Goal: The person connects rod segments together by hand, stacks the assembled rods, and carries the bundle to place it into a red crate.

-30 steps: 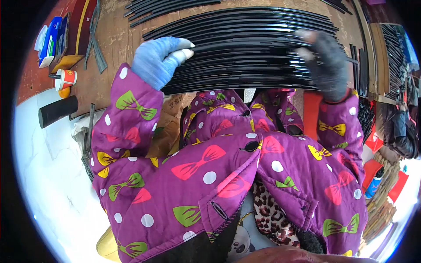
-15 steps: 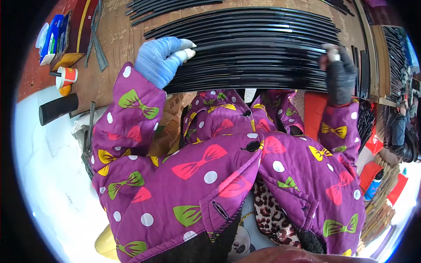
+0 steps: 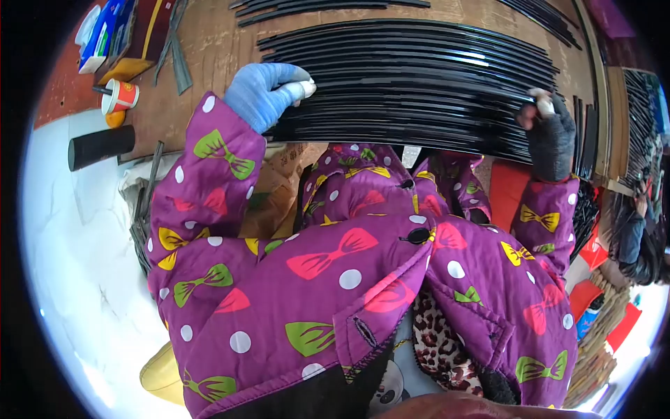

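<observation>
A wide row of long, thin, glossy black strips (image 3: 419, 84) lies side by side across the table in front of me. At its left end is my left hand (image 3: 265, 94), in a blue glove with whitish fingertips. Its thumb and forefinger are pinched together on the end of a black strip. My right hand (image 3: 550, 133) wears a dark glove with bare fingers and white wrapping on a finger. Those fingers are closed at the strips' right end, apparently on the same strip. Exactly which strip is hard to make out.
More black strips (image 3: 314, 10) lie at the table's far side. To the left stand a red-and-white paper cup (image 3: 120, 96), a black cylinder (image 3: 101, 147) and a blue packet (image 3: 101, 38). Another person (image 3: 631, 230) is at the far right, near bundled strips (image 3: 638, 112).
The view has shifted, so the table appears further right. My left hand sits slightly nearer to me along the strips' left end. My right hand, blurred before, is now sharper at the right end.
</observation>
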{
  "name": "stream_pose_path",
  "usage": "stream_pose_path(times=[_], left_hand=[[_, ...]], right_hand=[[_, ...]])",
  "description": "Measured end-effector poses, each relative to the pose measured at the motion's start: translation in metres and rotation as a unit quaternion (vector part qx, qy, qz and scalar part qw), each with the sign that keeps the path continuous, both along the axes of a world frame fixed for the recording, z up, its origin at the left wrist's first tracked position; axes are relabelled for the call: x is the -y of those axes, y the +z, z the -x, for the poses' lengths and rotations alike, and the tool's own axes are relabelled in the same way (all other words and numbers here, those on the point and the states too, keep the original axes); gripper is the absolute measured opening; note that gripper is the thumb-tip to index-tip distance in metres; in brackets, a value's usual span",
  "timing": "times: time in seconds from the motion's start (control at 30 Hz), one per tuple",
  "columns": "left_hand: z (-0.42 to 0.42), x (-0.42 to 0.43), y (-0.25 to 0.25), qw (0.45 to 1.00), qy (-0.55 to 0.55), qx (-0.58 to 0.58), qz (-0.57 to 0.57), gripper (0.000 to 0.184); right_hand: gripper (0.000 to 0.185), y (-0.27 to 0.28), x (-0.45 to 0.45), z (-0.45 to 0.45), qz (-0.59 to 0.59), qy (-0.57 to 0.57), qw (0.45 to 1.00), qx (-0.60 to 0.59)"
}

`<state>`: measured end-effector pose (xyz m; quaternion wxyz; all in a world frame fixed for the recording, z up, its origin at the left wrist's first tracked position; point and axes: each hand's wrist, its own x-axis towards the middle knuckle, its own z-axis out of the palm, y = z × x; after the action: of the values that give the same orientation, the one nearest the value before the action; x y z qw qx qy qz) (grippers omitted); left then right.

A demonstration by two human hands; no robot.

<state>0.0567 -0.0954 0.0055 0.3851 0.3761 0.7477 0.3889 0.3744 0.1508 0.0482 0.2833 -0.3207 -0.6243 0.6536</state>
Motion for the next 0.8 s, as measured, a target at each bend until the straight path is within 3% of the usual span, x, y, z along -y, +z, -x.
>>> stream_pose_path(times=[0.17,0.57,0.8], left_hand=[[0.005,0.0,0.006,0.995,0.005,0.006,0.104,0.022],[0.008,0.006,0.004,0.996,0.036,0.072,0.032,0.019],[0.04,0.032,-0.011,0.998,0.026,0.062,0.007,0.014]], right_hand=[[0.022,-0.01,-0.013,-0.016,0.061,-0.002,0.997,-0.047],[0.023,-0.01,-0.006,-0.016,0.067,-0.011,0.996,-0.053],[0.023,-0.013,-0.072,-0.112,0.036,-0.078,0.993,-0.086]])
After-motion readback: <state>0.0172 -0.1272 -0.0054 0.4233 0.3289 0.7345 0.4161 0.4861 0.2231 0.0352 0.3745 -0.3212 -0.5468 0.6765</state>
